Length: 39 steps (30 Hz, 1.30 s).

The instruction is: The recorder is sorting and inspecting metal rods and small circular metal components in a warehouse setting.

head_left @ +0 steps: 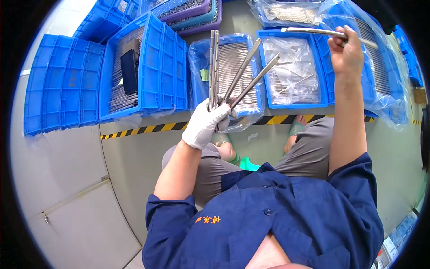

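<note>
My left hand [204, 125], in a white glove, grips several long metal rods [214, 67] by their lower ends; they fan upward over a blue crate lined with plastic [195, 67] full of similar rods. My bare right hand [346, 56] is raised and holds a single metal rod [313, 31] nearly level above another blue crate [295, 105] with a clear bag inside. I sit with my knees and sandalled feet below the hands.
Several blue plastic crates [62, 85] stand on the floor along the top and left. One crate [156, 67] holds a dark flat object [129, 71]. A yellow-black striped line [148, 129] runs across the grey floor. Purple trays [192, 13] sit at the top.
</note>
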### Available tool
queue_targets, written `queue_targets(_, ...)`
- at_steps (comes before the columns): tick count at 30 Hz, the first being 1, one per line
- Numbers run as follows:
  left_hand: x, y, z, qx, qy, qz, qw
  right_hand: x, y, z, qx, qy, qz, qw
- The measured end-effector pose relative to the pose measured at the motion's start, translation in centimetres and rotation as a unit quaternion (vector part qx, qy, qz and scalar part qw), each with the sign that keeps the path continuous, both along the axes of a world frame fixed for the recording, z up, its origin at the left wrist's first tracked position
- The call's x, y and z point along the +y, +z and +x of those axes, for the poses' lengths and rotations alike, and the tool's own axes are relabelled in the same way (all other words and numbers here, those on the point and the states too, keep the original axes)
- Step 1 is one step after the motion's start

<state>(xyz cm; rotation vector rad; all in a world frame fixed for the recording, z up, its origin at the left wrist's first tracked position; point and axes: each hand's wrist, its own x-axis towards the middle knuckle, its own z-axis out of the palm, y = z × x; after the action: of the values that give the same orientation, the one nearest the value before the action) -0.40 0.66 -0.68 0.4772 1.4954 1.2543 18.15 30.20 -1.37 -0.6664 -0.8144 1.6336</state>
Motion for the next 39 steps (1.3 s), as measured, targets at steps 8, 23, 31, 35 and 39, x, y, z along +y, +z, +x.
queue_targets(8,-0.7,-1.5,-0.5,-0.201,-0.110,0.101,0.968,-12.8,2.4,-6.0,-0.211,0.447,0.161,0.854)
queue_targets(23,-1.2,0.0,0.0,-0.206,-0.105,0.083,0.969,-7.7,-0.7,-5.1,-0.187,0.163,0.075,0.966)
queue_targets(31,-0.6,0.2,0.8,-0.168,-0.133,0.074,0.974,-13.8,0.6,-6.9,-0.209,0.445,0.049,0.869)
queue_targets(35,-0.7,0.4,0.4,-0.168,-0.122,0.082,0.975,-12.4,-0.9,-7.1,-0.102,0.388,0.038,0.915)
queue_targets(39,-1.2,0.2,0.1,-0.154,-0.112,0.066,0.979,-7.5,-0.4,-5.7,0.064,0.231,-0.013,0.971)
